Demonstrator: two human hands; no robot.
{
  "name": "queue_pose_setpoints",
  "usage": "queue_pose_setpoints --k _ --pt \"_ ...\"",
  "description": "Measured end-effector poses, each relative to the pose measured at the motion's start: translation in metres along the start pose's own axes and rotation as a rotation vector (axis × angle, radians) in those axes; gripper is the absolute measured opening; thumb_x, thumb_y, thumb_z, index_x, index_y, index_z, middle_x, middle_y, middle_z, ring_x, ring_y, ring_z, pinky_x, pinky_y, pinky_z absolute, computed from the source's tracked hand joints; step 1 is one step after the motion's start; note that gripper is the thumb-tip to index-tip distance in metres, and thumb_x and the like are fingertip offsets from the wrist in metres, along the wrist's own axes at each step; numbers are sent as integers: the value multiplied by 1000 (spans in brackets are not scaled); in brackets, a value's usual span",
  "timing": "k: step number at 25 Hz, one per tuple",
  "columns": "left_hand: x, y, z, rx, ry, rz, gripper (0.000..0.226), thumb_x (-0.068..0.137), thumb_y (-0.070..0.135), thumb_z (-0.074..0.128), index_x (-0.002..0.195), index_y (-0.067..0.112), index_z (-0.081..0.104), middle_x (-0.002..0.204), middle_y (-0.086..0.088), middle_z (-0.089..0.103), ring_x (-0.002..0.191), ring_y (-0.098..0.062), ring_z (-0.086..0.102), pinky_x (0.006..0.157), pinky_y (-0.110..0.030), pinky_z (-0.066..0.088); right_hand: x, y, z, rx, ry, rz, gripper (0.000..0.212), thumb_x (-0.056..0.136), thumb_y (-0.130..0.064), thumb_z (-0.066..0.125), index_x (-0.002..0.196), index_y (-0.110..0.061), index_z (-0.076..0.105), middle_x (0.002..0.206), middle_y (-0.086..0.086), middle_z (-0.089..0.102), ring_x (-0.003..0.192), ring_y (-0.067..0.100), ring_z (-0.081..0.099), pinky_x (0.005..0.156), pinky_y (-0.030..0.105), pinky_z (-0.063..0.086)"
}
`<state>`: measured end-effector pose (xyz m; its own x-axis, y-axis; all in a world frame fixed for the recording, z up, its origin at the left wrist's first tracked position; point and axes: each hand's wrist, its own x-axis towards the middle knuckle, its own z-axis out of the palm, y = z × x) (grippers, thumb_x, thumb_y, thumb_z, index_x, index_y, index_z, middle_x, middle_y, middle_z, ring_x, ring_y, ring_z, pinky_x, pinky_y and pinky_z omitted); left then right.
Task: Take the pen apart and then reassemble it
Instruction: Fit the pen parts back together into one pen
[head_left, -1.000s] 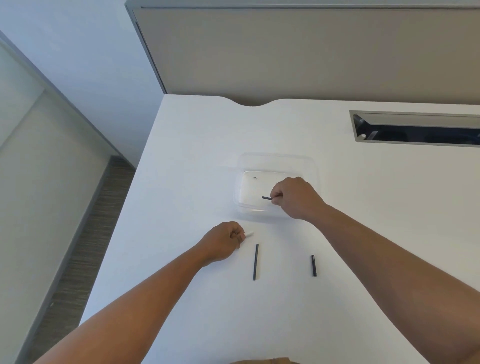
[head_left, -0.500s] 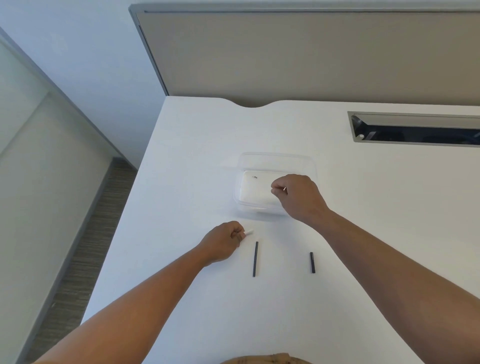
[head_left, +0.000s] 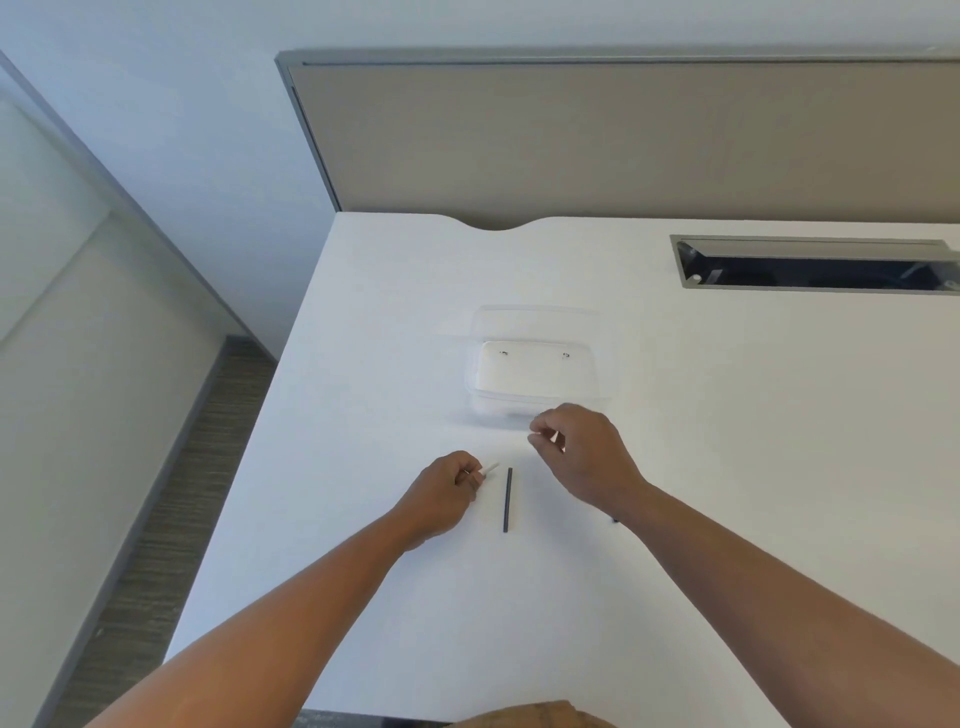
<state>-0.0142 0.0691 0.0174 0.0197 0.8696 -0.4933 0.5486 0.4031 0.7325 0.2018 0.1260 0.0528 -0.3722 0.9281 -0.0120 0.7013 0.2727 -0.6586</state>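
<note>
Hands (head_left: 519, 470) hover beside black pen barrel (head_left: 507, 500) on desk (head_left: 727, 415).

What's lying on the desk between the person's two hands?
In the head view, a thin dark pen barrel lies on the white desk between the left hand and right hand, touching neither.

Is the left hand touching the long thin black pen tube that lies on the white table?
Apart. In the head view a strip of bare white table shows between the left hand and the black tube.
</note>
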Motion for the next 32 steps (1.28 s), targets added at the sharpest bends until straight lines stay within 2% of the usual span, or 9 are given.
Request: queue_pose_setpoints --k 2,4,7,11,15,19,25,29,32 --pt "-7 -2 2 -7 -6 -14 17 102 20 47 89 20 58 75 5 54 66 -15 43 59 -27 36 -13 2 14 8 -42 72 9 93 -25 66 95 -19 72 87 -6 68 74 15 59 75 33 50" --pt "-14 -6 3 -10 -1 -25 17 101 18 46 90 21 59 78 5 55 67 -14 43 59 -26 37 -22 3 27 12 -81 139 9 91 -28 66 90 -21 72 84 -7 69 73 13 58 68 29 48" --pt "-25 -13 7 -13 16 -29 15 102 21 49 93 21 60 83 6 55 69 -13 45 59 -24 39 -31 3 42 -4 -132 213 10 88 -31 67 82 -23 70 76 -8 70 71 13 60 56 21 35" --pt "-32 -17 8 -38 34 -44 13 103 25 52 98 21 64 91 6 58 75 -11 49 62 -24 41 -35 1 55 7 -178 279 22 87 -35 69 73 -19 64 66 -9 60 67 18 57 57 27 39" --pt "-38 -21 9 -81 52 -66 11 102 26 54 100 23 65 91 7 60 77 -10 51 62 -21 41 -35 -4 65 -73 -192 291 30 88 -43 67 74 -17 64 70 -2 66 70 21 61 64 34 49" --pt "-43 -25 10 -130 84 -73 9 100 25 56 98 24 65 89 9 61 76 -10 50 61 -22 42 -37 -7 69 -156 -206 281 24 87 -36 65 75 -14 65 74 1 69 73 24 63 65 35 53" --pt "-45 -20 9 -174 100 -53 9 100 28 58 94 29 65 89 12 60 73 -7 50 57 -18 40 -43 1 62 -156 -253 332 18 80 -24 60 73 -8 65 73 7 71 73 30 67 59 35 50" --pt "-45 -13 10 -186 115 -33 10 100 27 58 93 29 65 90 12 60 71 -9 49 54 -18 39 -47 7 57 -71 -239 321 17 77 -23 63 73 -7 67 73 9 73 72 29 67 59 37 52" --pt "-45 -9 9 -183 127 -14 11 100 27 58 93 27 66 90 11 60 70 -9 48 50 -16 38 -49 7 53 225 -165 399 13 78 -23 69 70 -12 68 66 1 70 59 17 60 54 28 46"
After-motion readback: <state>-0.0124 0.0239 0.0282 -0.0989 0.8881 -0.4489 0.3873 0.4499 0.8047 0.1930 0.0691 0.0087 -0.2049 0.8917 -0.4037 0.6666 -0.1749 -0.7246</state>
